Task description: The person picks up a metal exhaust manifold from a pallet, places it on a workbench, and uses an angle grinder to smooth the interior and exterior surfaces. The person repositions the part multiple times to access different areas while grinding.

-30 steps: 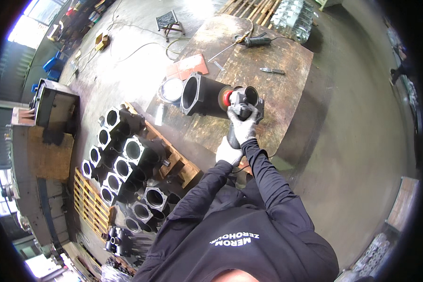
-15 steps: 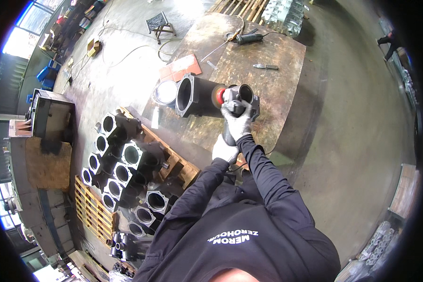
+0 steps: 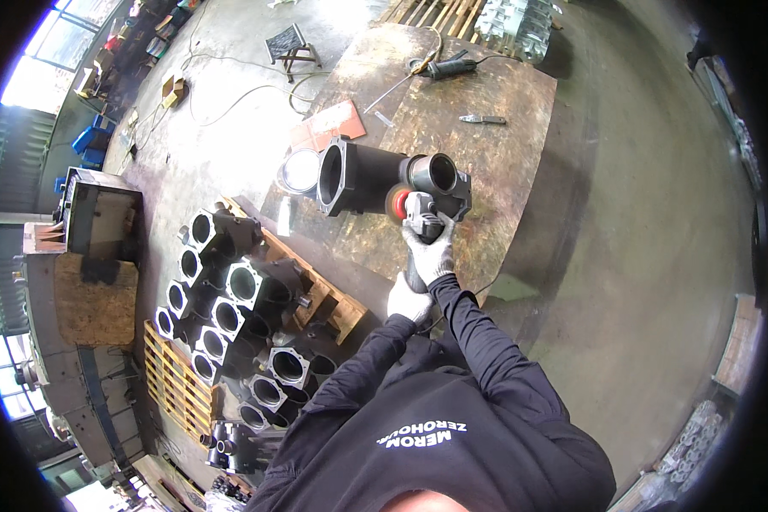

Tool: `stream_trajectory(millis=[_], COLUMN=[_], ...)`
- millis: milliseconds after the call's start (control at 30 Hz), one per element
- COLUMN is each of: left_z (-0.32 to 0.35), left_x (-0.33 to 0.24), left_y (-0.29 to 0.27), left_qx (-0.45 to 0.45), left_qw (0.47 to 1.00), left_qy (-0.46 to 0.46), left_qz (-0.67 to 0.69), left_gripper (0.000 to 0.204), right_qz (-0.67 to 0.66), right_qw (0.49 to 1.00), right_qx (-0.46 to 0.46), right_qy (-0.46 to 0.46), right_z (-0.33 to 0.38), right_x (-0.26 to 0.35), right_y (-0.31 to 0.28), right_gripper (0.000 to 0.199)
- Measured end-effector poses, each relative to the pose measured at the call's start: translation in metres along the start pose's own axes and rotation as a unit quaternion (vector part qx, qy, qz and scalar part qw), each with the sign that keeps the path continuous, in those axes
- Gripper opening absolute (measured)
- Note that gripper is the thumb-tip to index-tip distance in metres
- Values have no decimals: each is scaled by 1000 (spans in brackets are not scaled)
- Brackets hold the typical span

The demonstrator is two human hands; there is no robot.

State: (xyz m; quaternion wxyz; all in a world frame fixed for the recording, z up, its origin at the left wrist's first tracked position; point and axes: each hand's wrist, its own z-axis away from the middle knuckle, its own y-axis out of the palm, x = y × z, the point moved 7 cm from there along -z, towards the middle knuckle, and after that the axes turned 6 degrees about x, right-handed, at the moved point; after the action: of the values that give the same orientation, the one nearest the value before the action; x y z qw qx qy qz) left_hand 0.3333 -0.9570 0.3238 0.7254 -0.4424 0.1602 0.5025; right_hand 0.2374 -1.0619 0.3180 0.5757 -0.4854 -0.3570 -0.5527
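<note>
Grinder [image 3: 418, 224] is clamped by right hand [image 3: 429, 254] up front and left hand [image 3: 408, 299] behind, long axis aimed at casting [image 3: 375, 177] dead ahead on counter [image 3: 503, 162].

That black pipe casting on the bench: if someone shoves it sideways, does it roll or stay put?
Probably stays put. The black pipe casting lies on the workbench, and its squarish end flange should block rolling. It looks thick-walled metal, so likely heavy and stiff. The right hand presses a grinder against it, with the left hand behind.
</note>
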Motion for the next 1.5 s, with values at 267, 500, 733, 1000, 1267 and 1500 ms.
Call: stream_trajectory(millis=[267,500,733,1000,1267,1500], left_z=[7,-4,-26,-21,-5,-10], left_x=[-9,-15,-25,-30,-28,2], left_y=[9,-4,-6,-7,-2,-5], left_qx=[21,1,6,34,18,-39], left_qw=[1000,1000,999,999,1000,998], left_qy=[7,23,42,28,14,35], left_qz=[14,15,24,20,-2,41], left_gripper=[64,58,62,68,65,58], right_qz=[-36,-40,11,-29,-54,-26], right_qw=[998,998,998,994,994,999], right_qx=[-16,-15,-13,-53,-22,14], right_qy=[-44,-51,-60,-87,-90,-45], right_z=[7,-8,-19,-21,-13,-3], right_x=[13,20,50,44,36,18], right_y=[-20,-7,-10,-13,-16,6], right_gripper=[78,80,81,74,71,78])
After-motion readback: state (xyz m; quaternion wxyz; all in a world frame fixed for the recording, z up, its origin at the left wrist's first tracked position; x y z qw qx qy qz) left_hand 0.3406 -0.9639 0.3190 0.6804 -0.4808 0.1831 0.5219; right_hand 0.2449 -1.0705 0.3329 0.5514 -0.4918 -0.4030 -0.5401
